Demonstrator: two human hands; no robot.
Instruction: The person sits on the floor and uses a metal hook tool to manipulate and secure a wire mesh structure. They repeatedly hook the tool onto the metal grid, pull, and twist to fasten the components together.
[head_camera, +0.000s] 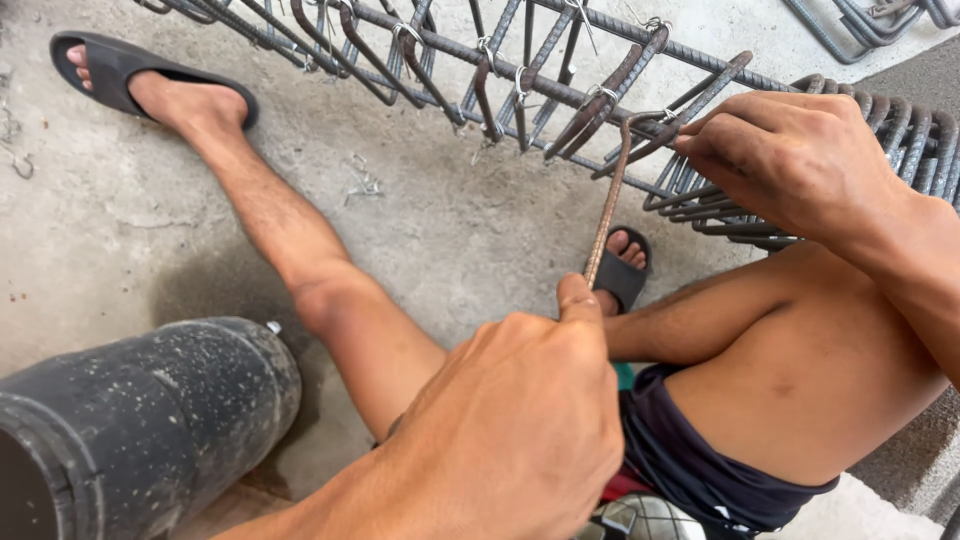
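A rusty bent steel stirrup (608, 205) runs from my left hand (510, 420) up to the long rebar cage (520, 80) lying across the concrete floor. My left hand grips the stirrup's lower end, thumb pressed along it. My right hand (790, 160) is closed on the stirrup's hooked top end where it meets a long bar of the cage. Several stirrups hang tied with wire along the cage bars. My bare legs stretch out below, each foot in a black sandal (110, 65).
A dark speckled plastic pipe (140, 420) lies at the lower left by my left leg. More bent rebar pieces (870, 20) lie at the top right. Bits of tie wire (362, 185) are scattered on the concrete.
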